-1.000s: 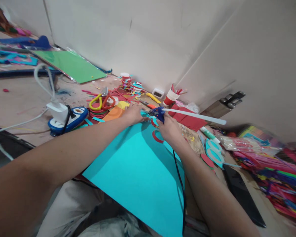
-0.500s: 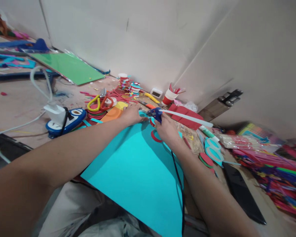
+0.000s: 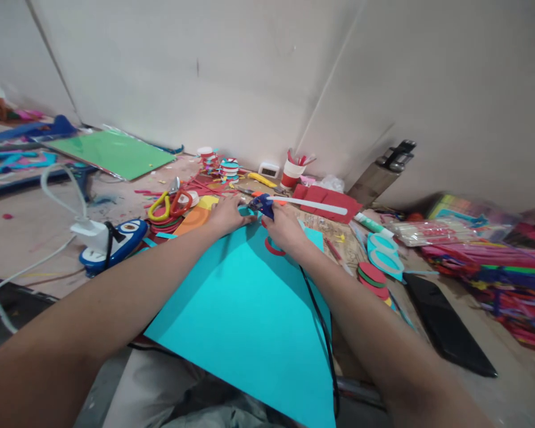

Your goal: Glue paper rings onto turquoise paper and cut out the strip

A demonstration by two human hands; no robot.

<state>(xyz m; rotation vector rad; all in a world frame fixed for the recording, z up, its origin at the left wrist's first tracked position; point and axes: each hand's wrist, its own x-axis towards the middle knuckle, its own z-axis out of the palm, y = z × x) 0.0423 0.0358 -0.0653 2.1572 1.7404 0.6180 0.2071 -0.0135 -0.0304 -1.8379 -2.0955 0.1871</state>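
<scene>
In my right hand [image 3: 287,229] is a blue hot glue gun [image 3: 262,205], with a long white glue stick [image 3: 314,204] poking out of its back toward the right. My left hand [image 3: 226,215] pinches a small turquoise paper piece [image 3: 246,210] right by the nozzle. Whether the nozzle touches the piece cannot be made out. Beneath both hands a large turquoise sheet [image 3: 245,297] slopes down to my lap. A red ring-shaped piece [image 3: 274,247] lies on the sheet, partly covered by my right hand. The glue gun's black cord [image 3: 320,315] runs down along the sheet's right side.
To the left are yellow-handled scissors [image 3: 159,207], a blue power strip [image 3: 131,233] and a green sheet [image 3: 116,153]. A red-and-white cup [image 3: 292,172] and a metal bottle [image 3: 378,178] stand by the wall. On the right lie paper discs [image 3: 373,274] and a black phone [image 3: 448,327].
The view has tilted up and shifted right, so the table items sit lower and further left. My hands keep the glue gun and the paper piece close together.
</scene>
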